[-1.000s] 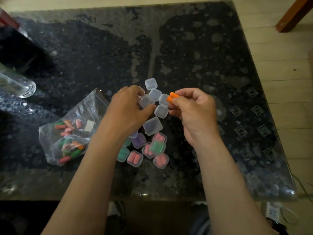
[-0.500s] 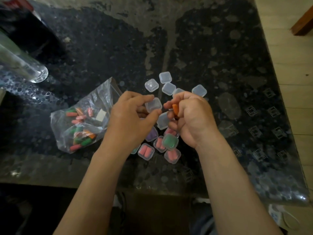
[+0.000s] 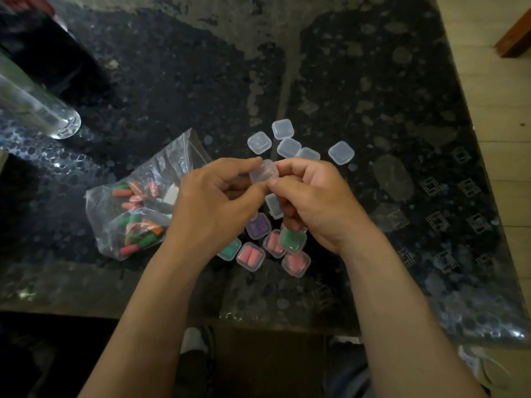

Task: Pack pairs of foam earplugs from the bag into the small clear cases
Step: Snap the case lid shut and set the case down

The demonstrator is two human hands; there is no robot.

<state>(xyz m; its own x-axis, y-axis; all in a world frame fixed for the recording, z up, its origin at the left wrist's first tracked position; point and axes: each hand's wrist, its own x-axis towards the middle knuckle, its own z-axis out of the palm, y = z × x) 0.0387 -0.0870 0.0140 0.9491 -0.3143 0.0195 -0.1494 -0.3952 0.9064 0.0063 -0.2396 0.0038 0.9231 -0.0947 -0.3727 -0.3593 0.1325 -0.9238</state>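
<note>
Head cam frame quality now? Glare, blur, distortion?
Head view: dim; pale glare washes the glossy dark patterned tabletop at top centre; wide-angle skews its edges; the small clear plastic case pinched between left hand and right hand looks soft, contents unreadable.

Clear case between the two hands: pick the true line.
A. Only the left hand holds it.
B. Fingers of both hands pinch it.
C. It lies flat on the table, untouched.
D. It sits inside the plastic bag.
B: the left hand and the right hand both pinch the clear case at its edges, outside the bag.
</note>
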